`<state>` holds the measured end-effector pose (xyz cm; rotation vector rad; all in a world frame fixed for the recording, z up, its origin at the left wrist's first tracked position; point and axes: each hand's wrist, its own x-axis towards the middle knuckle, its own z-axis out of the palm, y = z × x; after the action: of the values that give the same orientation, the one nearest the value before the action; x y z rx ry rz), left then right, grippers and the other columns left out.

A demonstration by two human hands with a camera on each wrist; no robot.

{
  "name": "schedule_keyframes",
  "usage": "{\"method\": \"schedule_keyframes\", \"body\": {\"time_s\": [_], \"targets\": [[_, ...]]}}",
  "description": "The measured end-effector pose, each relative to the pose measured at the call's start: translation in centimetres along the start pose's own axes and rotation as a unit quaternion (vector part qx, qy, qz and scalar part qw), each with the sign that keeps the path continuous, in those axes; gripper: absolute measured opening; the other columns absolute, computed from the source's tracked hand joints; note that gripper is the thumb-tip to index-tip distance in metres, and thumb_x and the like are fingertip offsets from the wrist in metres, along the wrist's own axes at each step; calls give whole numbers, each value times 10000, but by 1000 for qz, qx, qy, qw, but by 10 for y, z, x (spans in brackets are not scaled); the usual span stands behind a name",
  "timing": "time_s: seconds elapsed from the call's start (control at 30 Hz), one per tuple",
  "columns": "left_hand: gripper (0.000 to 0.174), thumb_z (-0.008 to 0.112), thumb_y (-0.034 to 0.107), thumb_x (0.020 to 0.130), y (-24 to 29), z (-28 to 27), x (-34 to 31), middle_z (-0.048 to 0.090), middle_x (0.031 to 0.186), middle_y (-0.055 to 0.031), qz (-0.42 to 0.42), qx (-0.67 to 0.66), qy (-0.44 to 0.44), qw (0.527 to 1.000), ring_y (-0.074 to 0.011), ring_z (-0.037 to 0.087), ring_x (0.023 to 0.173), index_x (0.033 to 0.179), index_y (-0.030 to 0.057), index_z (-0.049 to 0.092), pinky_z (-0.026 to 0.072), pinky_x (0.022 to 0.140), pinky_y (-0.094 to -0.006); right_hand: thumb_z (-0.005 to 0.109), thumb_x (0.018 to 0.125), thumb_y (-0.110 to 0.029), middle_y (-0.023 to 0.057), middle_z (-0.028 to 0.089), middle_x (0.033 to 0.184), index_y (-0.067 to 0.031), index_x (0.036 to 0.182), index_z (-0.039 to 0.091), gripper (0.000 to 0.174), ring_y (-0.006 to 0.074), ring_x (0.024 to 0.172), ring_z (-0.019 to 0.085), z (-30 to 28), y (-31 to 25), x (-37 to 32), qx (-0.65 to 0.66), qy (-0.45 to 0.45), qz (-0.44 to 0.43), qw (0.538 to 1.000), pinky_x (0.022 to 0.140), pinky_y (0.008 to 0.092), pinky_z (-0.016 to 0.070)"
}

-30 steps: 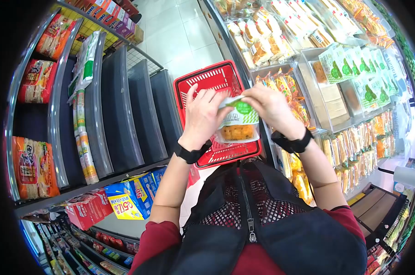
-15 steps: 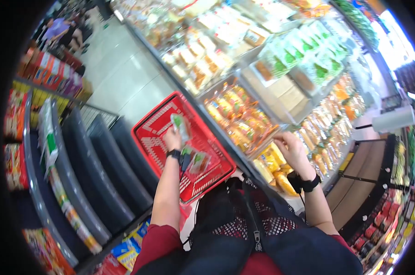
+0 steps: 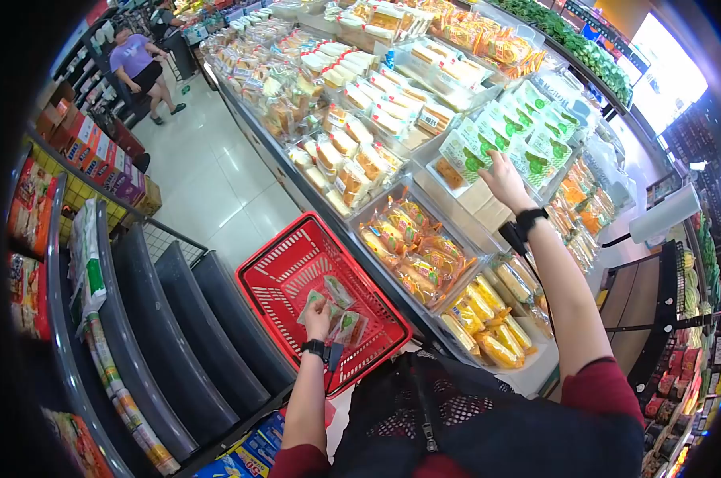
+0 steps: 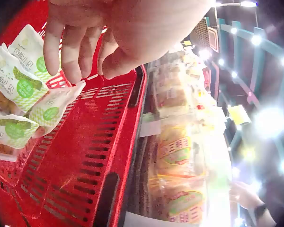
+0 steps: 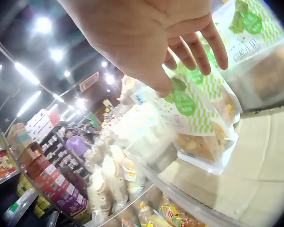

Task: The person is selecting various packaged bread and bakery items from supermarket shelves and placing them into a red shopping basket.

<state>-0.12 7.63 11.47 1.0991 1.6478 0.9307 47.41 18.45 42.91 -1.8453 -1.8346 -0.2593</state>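
Note:
My left hand (image 3: 318, 320) hangs inside the red shopping basket (image 3: 253, 267), its fingers loosely extended in the left wrist view. Several white-and-green bread packets (image 4: 19, 78) lie in the basket beside those fingertips. Over at the display my right hand (image 3: 505, 182) reaches to a row of matching packets (image 3: 527, 119). In the right wrist view its thumb lies at the upper front of the nearest display packet (image 5: 196, 118), with the other fingers spread over the tops. That packet stands upright on a cardboard base (image 5: 265, 156), a brown bun showing through its lower part.
Trays of orange-wrapped rolls (image 3: 412, 243), yellow-wrapped bread (image 3: 488, 323) and sandwiches (image 3: 352, 163) fill the display around the packets. Dark shelves (image 3: 165, 319) border the basket on the left. A person in a purple shirt (image 3: 133, 57) is in the aisle behind.
The packet held in both hands at first went down into the basket with my left hand. My right hand moved from it, past the display's near edge, up to the row of packets.

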Motion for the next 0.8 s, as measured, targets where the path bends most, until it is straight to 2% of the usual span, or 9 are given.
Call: {"method": "schedule_keyframes", "body": {"time_s": [0.13, 0.23, 0.3, 0.33, 0.4, 0.53, 0.63, 0.7, 0.8], "targets": [[230, 601, 133, 887, 14, -44, -53, 665, 976, -90, -5, 0, -41, 999, -160, 632, 852, 1087, 22, 621, 501, 744, -282, 615, 832, -257, 244, 646, 868, -24, 969, 609, 271, 402, 855, 625, 38, 19, 27, -61, -158, 76, 983, 754, 461, 495], [203, 587, 114, 899, 3, -73, -89, 650, 950, -48, -36, 1, -27, 999, -108, 608, 791, 1085, 43, 623, 501, 666, -249, 577, 858, -241, 234, 646, 839, -56, 920, 643, 206, 388, 828, 631, 14, -10, 28, -51, -111, 81, 989, 720, 455, 502], [201, 590, 119, 899, 20, -88, -125, 643, 925, -33, -128, -55, -7, 990, -96, 594, 767, 1083, 44, 621, 499, 652, -243, 556, 872, -243, 218, 650, 839, -69, 899, 642, 196, 386, 804, 629, -21, -33, 34, -22, -70, 44, 996, 693, 449, 502], [206, 582, 115, 904, 42, -93, -140, 637, 916, -24, -155, -93, -4, 984, -88, 585, 753, 1094, 41, 612, 500, 654, -234, 556, 882, -232, 201, 656, 841, -69, 960, 642, 200, 357, 758, 634, -44, -45, 33, 3, -57, 23, 998, 658, 423, 498], [230, 561, 120, 917, -1, -104, -150, 641, 929, -24, -127, -106, 5, 986, -90, 594, 764, 1127, 35, 598, 504, 664, -230, 563, 896, -210, 167, 653, 798, -56, 1020, 639, 212, 282, 661, 626, -85, -79, 20, 114, -39, 2, 993, 612, 376, 492], [236, 559, 145, 924, -1, -100, -167, 655, 967, -36, -148, -59, 18, 987, -107, 617, 824, 1139, 57, 602, 509, 680, -237, 564, 930, -178, 48, 632, 752, 8, 1084, 624, 248, 67, 582, 543, -144, -132, -13, 369, -75, 52, 925, 522, 219, 451], [236, 580, 142, 914, 18, -87, -175, 656, 975, -37, -138, -105, 13, 985, -113, 620, 835, 1134, 63, 605, 513, 694, -248, 587, 920, -176, 34, 631, 765, -3, 1091, 629, 246, 73, 569, 540, -127, -153, -42, 494, -105, 76, 860, 515, 220, 454], [223, 586, 150, 911, 10, -81, -175, 656, 973, -39, -127, -75, 7, 989, -112, 620, 843, 1114, 63, 616, 513, 700, -247, 599, 917, -172, -9, 601, 733, -39, 1071, 653, 211, 51, 573, 537, -109, -173, -62, 414, -177, 86, 889, 506, 216, 437], [206, 602, 100, 887, 20, -72, -178, 669, 976, -80, -124, -21, 15, 992, -146, 628, 905, 1072, 12, 622, 500, 819, -274, 595, 916, -169, 26, 632, 718, -35, 1089, 646, 225, 57, 532, 544, -46, -196, -107, 463, -240, 92, 848, 493, 233, 446]]}}
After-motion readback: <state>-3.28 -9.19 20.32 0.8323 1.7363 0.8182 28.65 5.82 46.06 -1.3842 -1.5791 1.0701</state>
